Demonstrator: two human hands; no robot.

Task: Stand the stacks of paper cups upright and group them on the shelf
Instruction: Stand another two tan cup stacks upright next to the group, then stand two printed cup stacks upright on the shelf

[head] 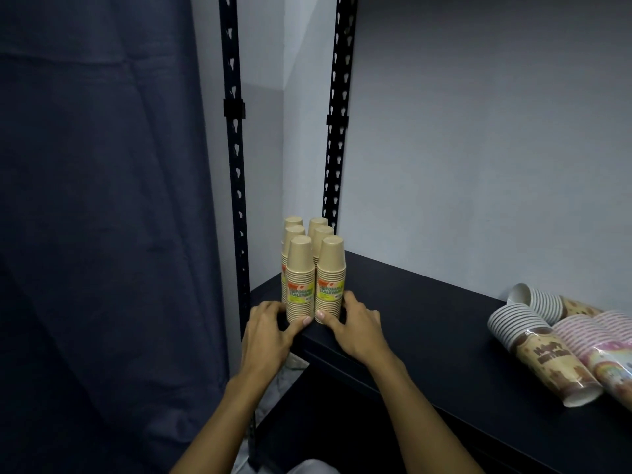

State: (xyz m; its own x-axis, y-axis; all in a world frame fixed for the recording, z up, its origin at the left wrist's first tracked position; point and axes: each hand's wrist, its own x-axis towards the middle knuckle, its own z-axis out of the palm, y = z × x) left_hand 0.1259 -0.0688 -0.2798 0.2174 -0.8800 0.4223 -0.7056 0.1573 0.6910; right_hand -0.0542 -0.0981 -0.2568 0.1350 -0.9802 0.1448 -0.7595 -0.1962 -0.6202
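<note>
Both hands (pixel 318 328) cup upright kraft stacks (pixel 313 268) (shelf (pixel 427 323) corner).

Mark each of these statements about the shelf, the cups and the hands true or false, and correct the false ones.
1. Six kraft cup stacks stand upright in two rows at the shelf's left end. True.
2. The printed cup stacks on the right also stand upright. False: they lie on their sides.
3. Both hands rest at the base of the front kraft stacks, the left hand by the left one and the right hand by the right one. True.
4. The right hand holds a stack in the air. False: every stack sits on the shelf.
5. The kraft stacks stand mouth up. False: they stand mouth down.
</note>
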